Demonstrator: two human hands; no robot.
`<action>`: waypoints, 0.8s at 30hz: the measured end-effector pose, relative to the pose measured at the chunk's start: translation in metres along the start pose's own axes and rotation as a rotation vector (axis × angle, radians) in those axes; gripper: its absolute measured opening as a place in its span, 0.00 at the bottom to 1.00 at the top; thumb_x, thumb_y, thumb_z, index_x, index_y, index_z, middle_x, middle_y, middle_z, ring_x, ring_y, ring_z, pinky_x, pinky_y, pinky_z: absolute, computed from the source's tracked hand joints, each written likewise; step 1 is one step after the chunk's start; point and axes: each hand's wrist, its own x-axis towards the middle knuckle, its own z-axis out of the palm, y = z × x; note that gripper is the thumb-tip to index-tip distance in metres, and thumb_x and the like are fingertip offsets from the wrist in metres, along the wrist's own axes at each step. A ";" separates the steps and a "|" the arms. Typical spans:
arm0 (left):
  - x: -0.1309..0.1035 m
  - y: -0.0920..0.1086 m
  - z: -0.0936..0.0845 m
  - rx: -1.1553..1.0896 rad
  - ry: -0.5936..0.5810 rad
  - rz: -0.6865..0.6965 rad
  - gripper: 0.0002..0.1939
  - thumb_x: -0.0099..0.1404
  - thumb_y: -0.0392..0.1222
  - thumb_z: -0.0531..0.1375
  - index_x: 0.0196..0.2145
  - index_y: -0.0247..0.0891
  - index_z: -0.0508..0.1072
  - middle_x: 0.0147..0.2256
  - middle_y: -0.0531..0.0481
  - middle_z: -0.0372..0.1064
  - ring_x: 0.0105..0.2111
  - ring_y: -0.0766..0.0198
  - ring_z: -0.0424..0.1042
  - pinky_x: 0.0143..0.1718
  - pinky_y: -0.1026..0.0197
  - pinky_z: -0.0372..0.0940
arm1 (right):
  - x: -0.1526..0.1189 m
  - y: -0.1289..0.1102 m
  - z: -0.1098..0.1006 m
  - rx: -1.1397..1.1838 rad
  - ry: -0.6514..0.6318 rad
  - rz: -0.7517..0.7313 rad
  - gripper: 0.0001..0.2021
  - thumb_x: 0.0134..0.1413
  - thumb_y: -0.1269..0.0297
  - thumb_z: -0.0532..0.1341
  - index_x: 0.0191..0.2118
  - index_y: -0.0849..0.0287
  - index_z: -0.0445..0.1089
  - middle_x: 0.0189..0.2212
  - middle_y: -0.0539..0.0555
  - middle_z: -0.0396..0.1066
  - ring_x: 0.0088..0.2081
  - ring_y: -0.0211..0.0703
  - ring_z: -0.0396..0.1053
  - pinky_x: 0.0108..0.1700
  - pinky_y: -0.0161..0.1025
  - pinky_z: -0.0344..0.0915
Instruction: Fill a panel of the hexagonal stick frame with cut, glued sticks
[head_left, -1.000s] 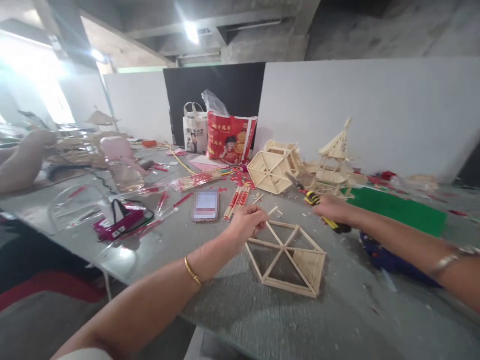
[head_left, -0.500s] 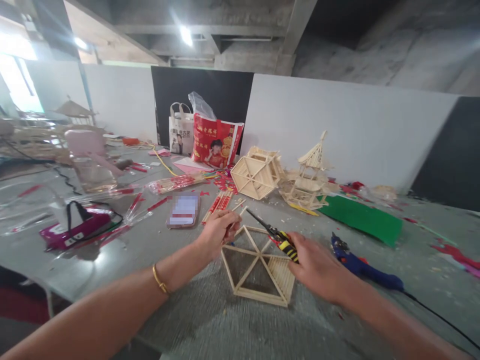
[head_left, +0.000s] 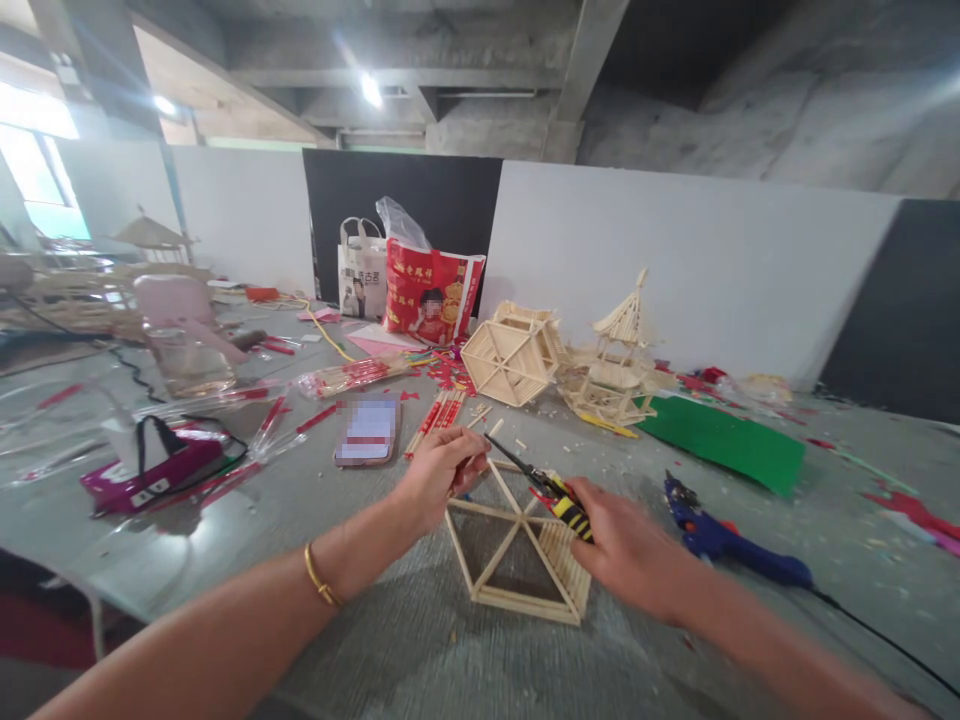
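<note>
My left hand [head_left: 448, 468] is closed in a pinch above the far left side of a hexagonal wooden stick frame [head_left: 517, 602]. A short pale wooden stick [head_left: 496, 428] shows at its fingertips, most of it hidden. My right hand [head_left: 619, 530] grips a plier-like cutter [head_left: 568, 508] with yellow-and-black handles and long thin dark jaws. The jaw tips point left and come close to the left fingertips and the stick. Flat on the table, the frame has spokes meeting at its centre. Its right-hand section is filled with parallel sticks, partly covered by my right hand.
A blue glue gun [head_left: 731, 545] lies on the right, near a green sheet [head_left: 724, 440]. Behind stand a hexagonal stick model [head_left: 510, 360] and a stick tower [head_left: 619, 365]. A phone [head_left: 367, 430], red-wrapped sticks [head_left: 436, 420] and a purple tissue pack [head_left: 154, 475] are left.
Both hands stay close together over the frame. The cutter's tips have come nearer the left fingertips, and my right hand has shifted slightly left. The view has tilted a little.
</note>
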 end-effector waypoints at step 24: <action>-0.002 -0.005 0.002 0.511 0.098 0.286 0.14 0.55 0.48 0.58 0.19 0.36 0.66 0.13 0.60 0.52 0.14 0.75 0.48 0.16 0.68 0.43 | 0.006 -0.001 -0.008 0.025 -0.007 0.022 0.10 0.52 0.67 0.51 0.40 0.62 0.62 0.35 0.59 0.71 0.37 0.48 0.68 0.39 0.39 0.57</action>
